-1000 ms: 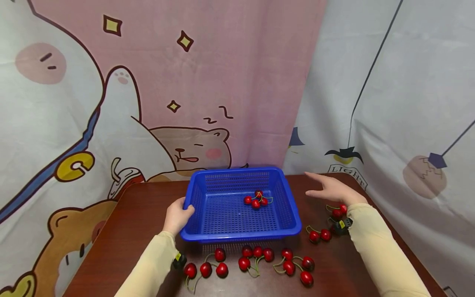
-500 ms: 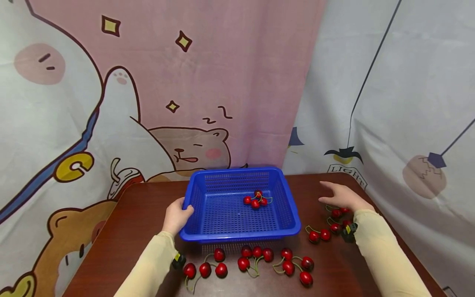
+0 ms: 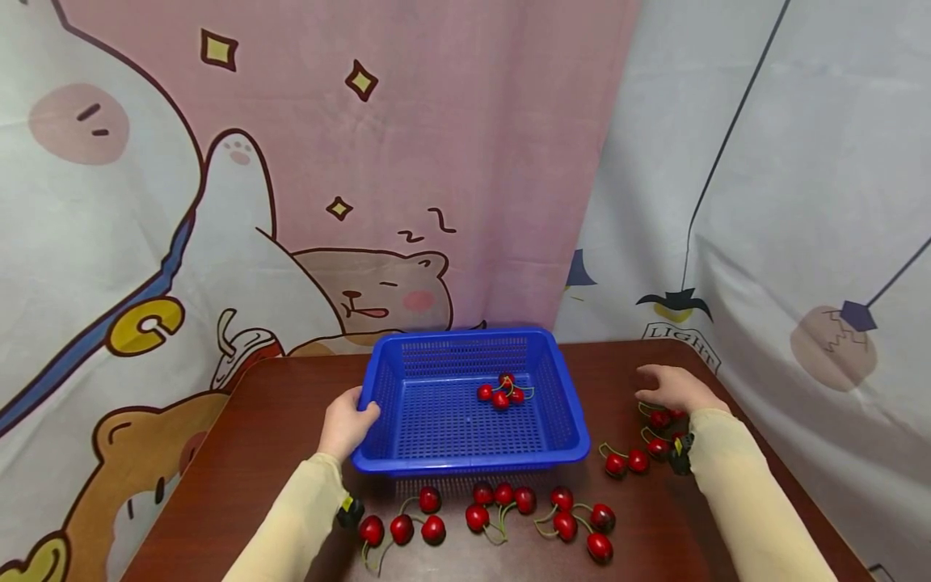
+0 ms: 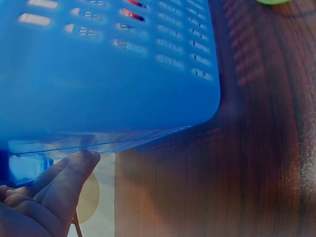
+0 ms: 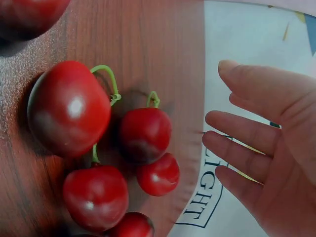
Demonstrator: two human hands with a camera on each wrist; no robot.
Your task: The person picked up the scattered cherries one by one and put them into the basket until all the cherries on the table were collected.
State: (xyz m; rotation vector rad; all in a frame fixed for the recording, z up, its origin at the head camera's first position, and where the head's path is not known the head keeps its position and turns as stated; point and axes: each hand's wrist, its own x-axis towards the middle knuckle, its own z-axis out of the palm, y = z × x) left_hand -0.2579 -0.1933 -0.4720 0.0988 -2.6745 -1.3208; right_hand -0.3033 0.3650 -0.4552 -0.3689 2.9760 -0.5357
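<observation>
My left hand [image 3: 347, 423] grips the left rim of a blue plastic basket [image 3: 473, 464], thumb over the edge. In the left wrist view the fingers [image 4: 74, 180] lie against the underside of the basket [image 4: 98, 94]. Inside the basket sits a small cluster of red cherries [image 3: 500, 399] with green stems. My right hand [image 3: 680, 390] hovers at the far right, over a bunch of cherries [image 3: 659, 419] that it partly covers. Its fingers are relaxed and hold nothing in the right wrist view, where cherries [image 5: 144, 135] lie just beyond the fingertips.
More cherry bunches lie along the front of the brown table [image 3: 240, 453]: one at left [image 3: 402, 529], one in the middle [image 3: 478, 517], one at right [image 3: 566, 525]. A pair of cherries [image 3: 616, 463] lies right of the basket. A printed curtain [image 3: 494, 162] hangs behind.
My right hand has moved right, away from the basket, and lower over the cherries at the right. The left hand and basket have stayed in place.
</observation>
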